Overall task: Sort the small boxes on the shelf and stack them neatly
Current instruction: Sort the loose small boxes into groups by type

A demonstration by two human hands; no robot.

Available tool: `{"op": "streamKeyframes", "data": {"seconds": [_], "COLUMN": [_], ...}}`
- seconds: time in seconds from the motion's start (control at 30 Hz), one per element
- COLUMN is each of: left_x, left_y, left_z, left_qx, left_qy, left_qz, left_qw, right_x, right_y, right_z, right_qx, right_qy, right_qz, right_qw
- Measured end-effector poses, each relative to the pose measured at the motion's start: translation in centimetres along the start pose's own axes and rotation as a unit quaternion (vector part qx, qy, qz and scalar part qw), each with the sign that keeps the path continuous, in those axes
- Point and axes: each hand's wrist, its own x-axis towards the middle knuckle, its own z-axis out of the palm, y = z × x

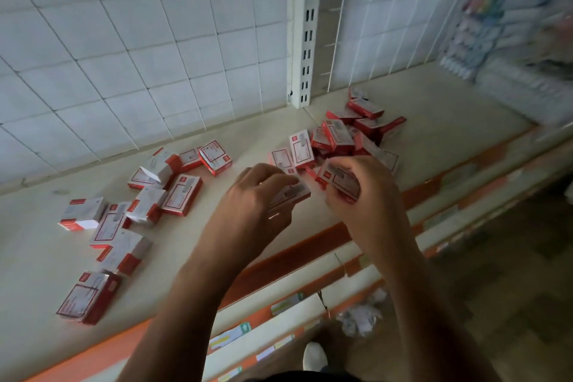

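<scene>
White wire-grid backing rises behind a cream shelf (pixel 434 139) with an orange front lip. Scattered boxes (pixel 181 194), small and red-and-white, lie across the frame's left and centre, and a jumbled heap (pixel 338 136) sits at centre right. The left hand (pixel 254 195) grips 1 box (pixel 293 194) and the right hand (pixel 366 189) grips a second box (pixel 339 180), both just below the heap. To do this well, turn these 2 to the same face and square their edges before setting them down as a stack's base on bare shelf.
</scene>
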Motion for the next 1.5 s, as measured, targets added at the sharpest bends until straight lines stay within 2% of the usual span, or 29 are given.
{"op": "streamKeyframes", "data": {"seconds": [0.2,0.5,0.73,0.97,1.13,1.23,1.5], "left_x": [3.7,6.5,8.2,10.3,10.8,10.6,8.5], "left_y": [1.9,1.8,1.5,1.4,1.4,1.5,1.6], "left_z": [2.6,5.9,7.7,9.2,9.5,9.2,6.6], "left_qx": [-0.018,-0.016,0.014,0.010,-0.001,-0.012,0.005], "left_qy": [0.021,0.036,0.051,-0.045,-0.068,-0.058,0.015], "left_qz": [0.028,0.026,0.067,0.038,0.028,0.019,-0.023], "left_qw": [0.999,0.999,0.996,0.998,0.997,0.998,1.000], "right_x": [1.4,3.8,5.6,7.6,8.5,8.5,7.7], "right_y": [2.8,5.9,7.9,9.1,10.1,10.1,7.7], "right_z": [-1.3,0.3,0.7,0.1,-0.2,-0.2,-0.9], "right_qx": [-0.018,-0.058,-0.020,-0.036,-0.013,-0.008,0.056], "right_qy": [0.017,0.029,0.000,-0.008,-0.015,-0.023,0.025], "right_qz": [0.017,0.014,-0.023,-0.001,0.006,0.000,-0.051], "right_qw": [1.000,0.998,1.000,0.999,1.000,1.000,0.997]}}
